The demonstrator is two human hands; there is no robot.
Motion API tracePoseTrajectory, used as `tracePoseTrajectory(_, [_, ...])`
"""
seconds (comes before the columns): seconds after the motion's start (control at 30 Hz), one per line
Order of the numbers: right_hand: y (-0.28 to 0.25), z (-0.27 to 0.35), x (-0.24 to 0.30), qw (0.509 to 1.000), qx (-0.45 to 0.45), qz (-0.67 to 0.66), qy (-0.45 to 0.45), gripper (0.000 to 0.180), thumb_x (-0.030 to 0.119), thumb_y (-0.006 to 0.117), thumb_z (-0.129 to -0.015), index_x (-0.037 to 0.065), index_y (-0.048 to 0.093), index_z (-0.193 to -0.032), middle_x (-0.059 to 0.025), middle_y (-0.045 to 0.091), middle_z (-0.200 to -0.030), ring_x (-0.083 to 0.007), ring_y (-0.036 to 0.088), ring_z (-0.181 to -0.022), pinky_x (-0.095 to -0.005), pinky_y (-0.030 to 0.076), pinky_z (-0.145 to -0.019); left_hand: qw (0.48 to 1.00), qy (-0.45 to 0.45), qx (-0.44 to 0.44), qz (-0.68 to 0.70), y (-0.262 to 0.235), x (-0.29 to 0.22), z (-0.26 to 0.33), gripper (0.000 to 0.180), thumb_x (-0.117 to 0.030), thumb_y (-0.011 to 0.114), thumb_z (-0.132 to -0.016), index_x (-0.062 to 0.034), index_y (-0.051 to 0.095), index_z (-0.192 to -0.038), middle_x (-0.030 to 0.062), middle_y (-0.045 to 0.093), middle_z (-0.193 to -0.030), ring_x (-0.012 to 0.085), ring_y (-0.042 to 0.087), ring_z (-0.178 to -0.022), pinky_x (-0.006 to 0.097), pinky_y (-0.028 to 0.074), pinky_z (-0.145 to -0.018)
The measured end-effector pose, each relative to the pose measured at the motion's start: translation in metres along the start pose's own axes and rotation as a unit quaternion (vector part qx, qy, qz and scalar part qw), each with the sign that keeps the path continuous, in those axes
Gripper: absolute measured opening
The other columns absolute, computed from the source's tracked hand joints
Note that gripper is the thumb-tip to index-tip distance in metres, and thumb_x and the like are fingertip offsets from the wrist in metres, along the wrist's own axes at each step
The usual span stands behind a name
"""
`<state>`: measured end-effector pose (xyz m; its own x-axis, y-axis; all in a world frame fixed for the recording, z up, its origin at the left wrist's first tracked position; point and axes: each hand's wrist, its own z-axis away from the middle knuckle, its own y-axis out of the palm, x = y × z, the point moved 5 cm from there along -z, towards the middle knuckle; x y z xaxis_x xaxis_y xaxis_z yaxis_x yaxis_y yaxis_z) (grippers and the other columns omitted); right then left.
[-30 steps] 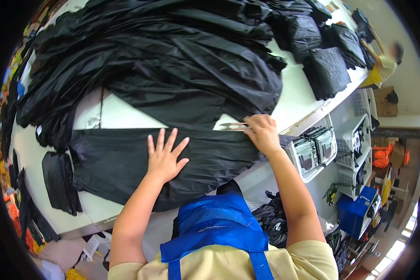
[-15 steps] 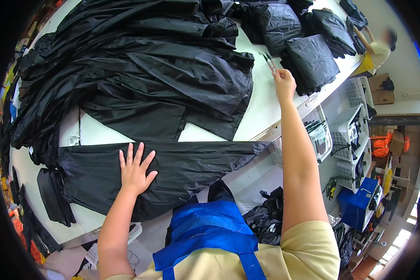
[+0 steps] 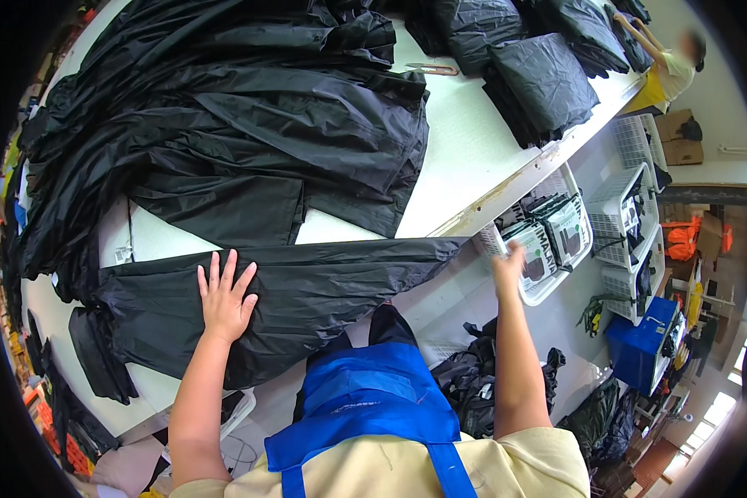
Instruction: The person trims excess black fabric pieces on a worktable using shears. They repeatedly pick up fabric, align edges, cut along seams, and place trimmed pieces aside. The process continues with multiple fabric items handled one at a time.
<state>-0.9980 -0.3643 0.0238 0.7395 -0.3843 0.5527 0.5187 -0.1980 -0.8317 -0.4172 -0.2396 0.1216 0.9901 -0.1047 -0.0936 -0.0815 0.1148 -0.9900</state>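
My left hand (image 3: 226, 303) lies flat with fingers spread on a black garment (image 3: 324, 274), a long smooth piece spread along the table's near edge. My right hand (image 3: 508, 267) is over the near rim of a white basket (image 3: 539, 293), beyond the garment's right end. Its fingers are smeared by motion, so whether they hold anything is unclear. Inside the basket stand several flat printed packets (image 3: 563, 232) in black and white. A pair of thread snips (image 3: 434, 70) rests on the white table near the folded stacks, away from both hands.
A large heap of black garments (image 3: 249, 124) covers the table's far left. Folded black stacks (image 3: 544, 83) sit at the far right. More white baskets (image 3: 631, 224), a blue box (image 3: 639, 344) and black bundles (image 3: 473, 373) stand off the table. Another person (image 3: 671, 75) works at the far right.
My right hand has put the snips down on the table and come back toward me, to the basket at the right. My left hand still lies on the garment.
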Motion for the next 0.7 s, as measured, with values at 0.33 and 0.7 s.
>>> tracePoseTrajectory(0.33, [0.092,-0.033,0.032,0.869,0.334,0.230,-0.281,0.080,0.030,0.084,-0.058,0.017,0.053,-0.131,-0.0141,0.048,-0.137,-0.0329,0.042,-0.129,-0.0491,0.038,-0.104,0.996,-0.010,-0.044,0.073,-0.036,0.028,-0.022,0.018,-0.011,0.068,-0.078,-0.0108,0.056,-0.091,0.0082,0.052,-0.131,0.0307,0.044,-0.128,0.044,0.032,-0.103])
tracePoseTrajectory(0.7, [0.162,0.026,-0.017,0.854,0.417,0.078,-0.302,0.055,0.025,0.077,-0.069,0.011,0.062,-0.120,-0.0149,0.059,-0.127,-0.0346,0.053,-0.119,-0.0400,0.044,-0.101,0.993,0.053,-0.023,0.101,-0.038,0.031,-0.034,0.020,-0.007,0.070,-0.075,-0.0053,0.055,-0.088,0.0096,0.053,-0.105,0.0316,0.050,-0.106,0.041,0.042,-0.092])
